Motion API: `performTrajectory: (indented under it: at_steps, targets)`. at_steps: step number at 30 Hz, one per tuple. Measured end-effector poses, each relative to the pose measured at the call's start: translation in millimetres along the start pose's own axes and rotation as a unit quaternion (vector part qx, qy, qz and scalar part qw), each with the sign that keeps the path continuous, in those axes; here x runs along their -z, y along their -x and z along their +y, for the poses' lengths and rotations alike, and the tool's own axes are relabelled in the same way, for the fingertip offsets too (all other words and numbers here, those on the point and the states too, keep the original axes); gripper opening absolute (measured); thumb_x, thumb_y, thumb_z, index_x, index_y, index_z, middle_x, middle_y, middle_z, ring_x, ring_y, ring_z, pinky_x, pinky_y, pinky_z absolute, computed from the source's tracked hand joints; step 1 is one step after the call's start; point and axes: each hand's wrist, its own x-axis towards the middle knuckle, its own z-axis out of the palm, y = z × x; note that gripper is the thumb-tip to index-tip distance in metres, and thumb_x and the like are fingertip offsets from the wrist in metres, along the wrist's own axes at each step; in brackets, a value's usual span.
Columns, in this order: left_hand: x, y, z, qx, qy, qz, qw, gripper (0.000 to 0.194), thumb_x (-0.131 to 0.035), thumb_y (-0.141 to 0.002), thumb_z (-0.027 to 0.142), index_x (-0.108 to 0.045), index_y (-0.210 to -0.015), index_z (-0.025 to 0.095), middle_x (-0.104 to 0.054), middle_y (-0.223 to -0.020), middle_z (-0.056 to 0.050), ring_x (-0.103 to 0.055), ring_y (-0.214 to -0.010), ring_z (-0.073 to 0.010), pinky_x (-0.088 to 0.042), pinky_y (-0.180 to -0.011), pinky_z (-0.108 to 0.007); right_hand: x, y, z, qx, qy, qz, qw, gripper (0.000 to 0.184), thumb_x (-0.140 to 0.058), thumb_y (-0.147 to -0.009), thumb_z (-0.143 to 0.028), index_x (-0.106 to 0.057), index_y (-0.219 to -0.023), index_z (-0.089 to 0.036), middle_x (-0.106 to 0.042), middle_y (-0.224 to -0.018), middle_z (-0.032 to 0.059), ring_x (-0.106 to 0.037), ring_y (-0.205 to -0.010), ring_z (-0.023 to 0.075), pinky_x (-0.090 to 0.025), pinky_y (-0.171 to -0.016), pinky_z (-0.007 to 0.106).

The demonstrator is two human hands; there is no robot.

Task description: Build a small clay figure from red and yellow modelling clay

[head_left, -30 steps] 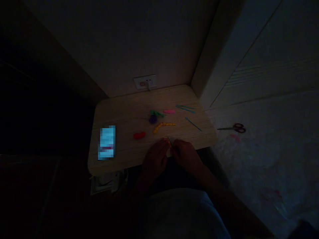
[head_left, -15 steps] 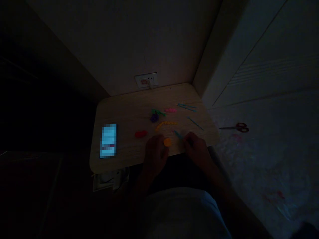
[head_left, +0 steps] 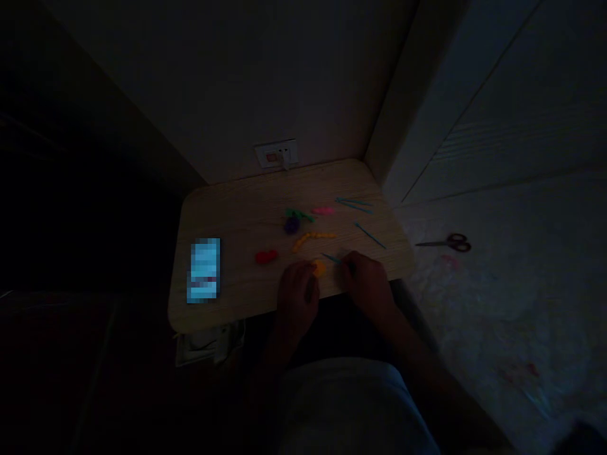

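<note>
In the dim head view, my left hand (head_left: 298, 292) is closed on an orange piece of modelling clay (head_left: 319, 268) near the table's front edge. My right hand (head_left: 367, 278) pinches a thin blue modelling tool (head_left: 331, 258), its tip pointing left above the orange clay. Just beyond lies a curved, beaded yellow-orange clay strip (head_left: 313, 236). A red clay lump (head_left: 266, 256) rests left of my left hand. Farther back are a dark purple clay cluster (head_left: 292, 225), green clay pieces (head_left: 298, 215) and a pink clay roll (head_left: 323, 210).
A lit phone (head_left: 203, 270) lies at the left of the small wooden table (head_left: 237, 202). More thin blue tools (head_left: 370, 235) are at its right side. Scissors (head_left: 446, 242) sit on the plastic-covered surface to the right. A wall socket (head_left: 276, 153) is behind the table.
My right hand has moved slightly left, and the blue tool's tip has come closer to the orange clay. The orange clay looks tilted differently in my left hand.
</note>
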Motion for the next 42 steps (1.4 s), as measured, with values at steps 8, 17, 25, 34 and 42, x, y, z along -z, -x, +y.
performTrajectory:
  at_steps: [8, 17, 25, 34, 42]
  targets:
    - [-10.0, 7, -6, -0.022, -0.009, 0.028, 0.999, 0.020, -0.059, -0.100, 0.017, -0.073, -0.114, 0.023, -0.074, -0.117, -0.008, -0.070, -0.111, -0.0228, -0.062, -0.098, -0.043, -7, 11, -22, 0.014, 0.036, -0.007, 0.999, 0.018, -0.057, -0.098, -0.022, -0.073, -0.089, -0.017, -0.072, -0.094, 0.0103, -0.066, -0.084, 0.0232, -0.044, -0.073, 0.032]
    - [-5.6, 2, -9, -0.066, 0.003, -0.002, 0.998, 0.028, -0.055, -0.103, 0.016, -0.073, -0.122, 0.024, -0.077, -0.122, -0.007, -0.072, -0.116, -0.0220, -0.063, -0.100, -0.043, -19, 24, -18, 0.066, -0.025, -0.009, 0.997, 0.016, -0.058, -0.096, -0.018, -0.073, -0.091, -0.018, -0.068, -0.088, 0.0072, -0.064, -0.083, 0.0219, -0.045, -0.074, 0.031]
    - [-4.3, -1, -12, -0.083, 0.017, -0.013, 0.996, 0.029, -0.057, -0.101, 0.011, -0.073, -0.123, 0.022, -0.077, -0.124, -0.007, -0.071, -0.118, -0.0217, -0.063, -0.102, -0.043, -16, 17, -5, 0.075, -0.082, -0.039, 0.993, 0.014, -0.060, -0.094, -0.018, -0.074, -0.094, -0.019, -0.070, -0.088, 0.0056, -0.065, -0.082, 0.0209, -0.046, -0.076, 0.030]
    - [-1.4, 1, -15, -0.051, 0.048, -0.029, 0.997, 0.030, -0.051, -0.102, 0.011, -0.073, -0.120, 0.022, -0.077, -0.127, -0.007, -0.071, -0.122, -0.0214, -0.062, -0.104, -0.045, -8, 18, -15, 0.095, -0.018, -0.075, 0.993, 0.017, -0.056, -0.094, -0.013, -0.072, -0.093, -0.018, -0.071, -0.094, 0.0082, -0.066, -0.087, 0.0224, -0.047, -0.080, 0.031]
    - [-0.7, 0, -15, -0.034, 0.061, -0.037, 0.997, 0.029, -0.052, -0.100, 0.010, -0.071, -0.119, 0.023, -0.076, -0.127, -0.007, -0.071, -0.121, -0.0213, -0.061, -0.105, -0.045, -13, 17, -14, 0.081, -0.038, -0.069, 0.994, 0.015, -0.056, -0.093, -0.014, -0.070, -0.095, -0.017, -0.073, -0.094, 0.0088, -0.067, -0.086, 0.0226, -0.047, -0.079, 0.031]
